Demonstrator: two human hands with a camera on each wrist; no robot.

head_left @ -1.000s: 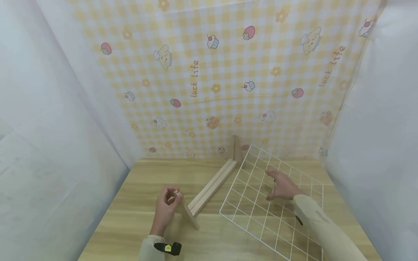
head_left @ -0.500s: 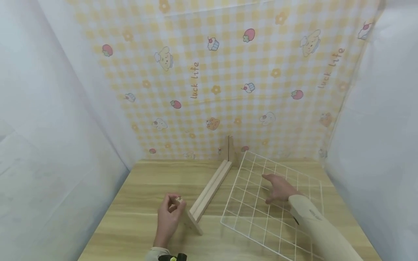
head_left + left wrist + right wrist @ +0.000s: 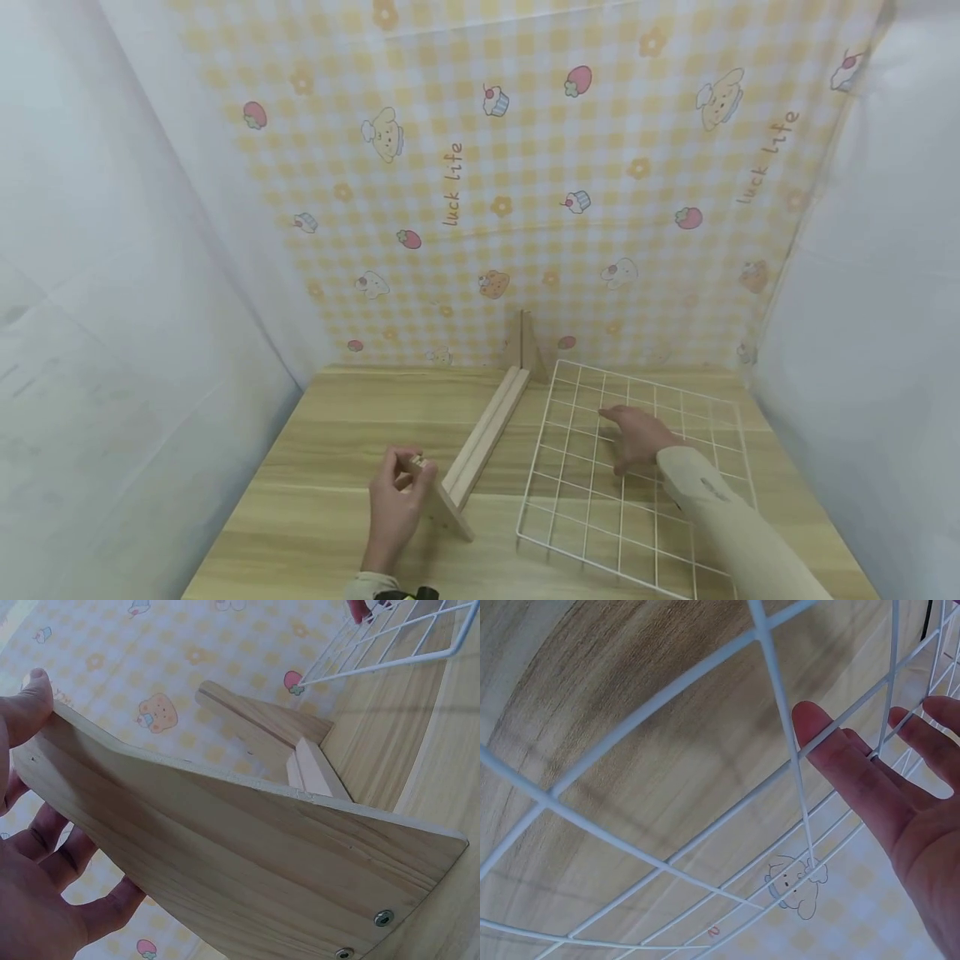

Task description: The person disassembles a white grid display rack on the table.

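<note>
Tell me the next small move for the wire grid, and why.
Probably ease the wire grid left toward the wooden rail: the right hand has it right of the rail, its near corner raised off the table, and the left hand grips the near end panel, seemingly steadying it.
</note>
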